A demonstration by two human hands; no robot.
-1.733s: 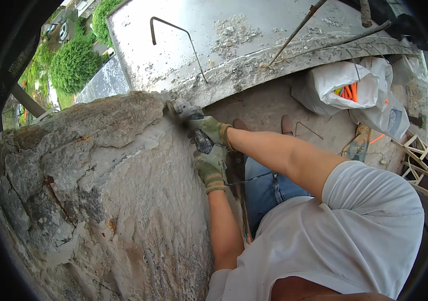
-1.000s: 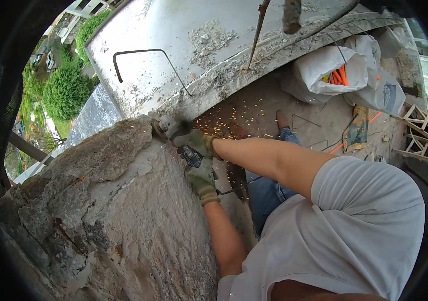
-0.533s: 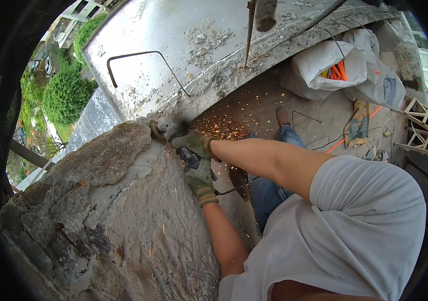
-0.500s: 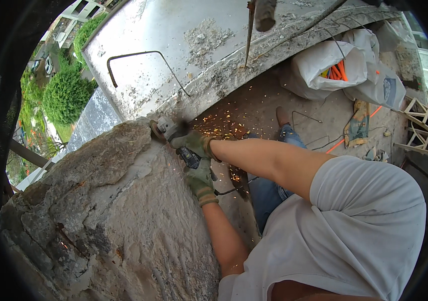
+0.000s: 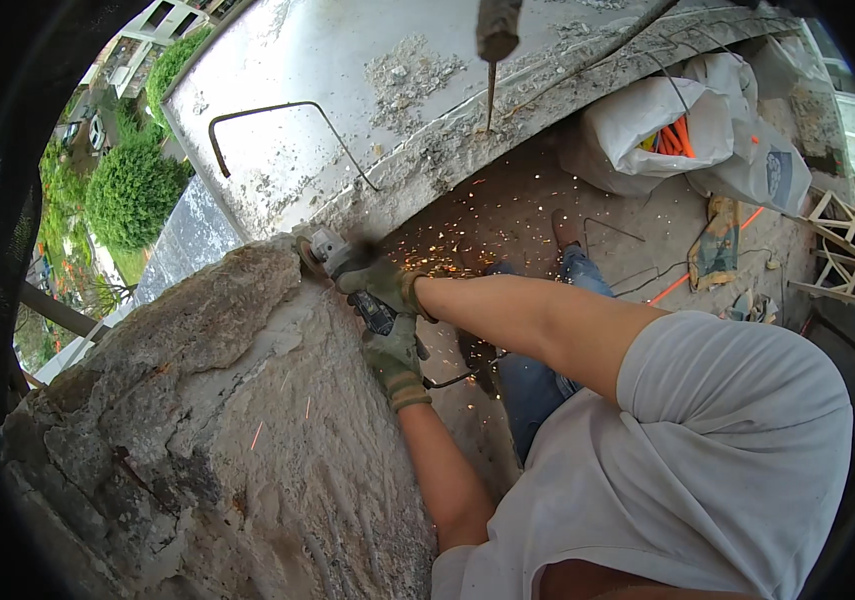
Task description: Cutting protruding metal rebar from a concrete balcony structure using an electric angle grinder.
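Note:
Both my hands wear green work gloves and grip an angle grinder (image 5: 375, 314). My right hand (image 5: 379, 283) is closed around its front part, close behind the metal head. Lower down, my left hand (image 5: 394, 358) wraps the rear of the body. The grinder's disc (image 5: 304, 254) is at the upper edge of a rough, broken concrete block (image 5: 237, 400); the exact contact spot is too small to make out. Orange sparks (image 5: 447, 255) spray to the right from the grinder. A dark blur covers part of the tool beside my right hand.
Above lies a pale slab (image 5: 287, 60) with rubble and a bent steel rod (image 5: 322, 108). A rusty pointed bar (image 5: 497, 40) stands at its edge. White sacks (image 5: 647, 130), one holding orange items, sit at right near a wooden frame (image 5: 842, 245). Treetops (image 5: 132, 197) show far below at left.
The grinder and both hands have shifted slightly left. Sparks still fly, now spread wider to the right. The pointed bar at the top appears further left and lower.

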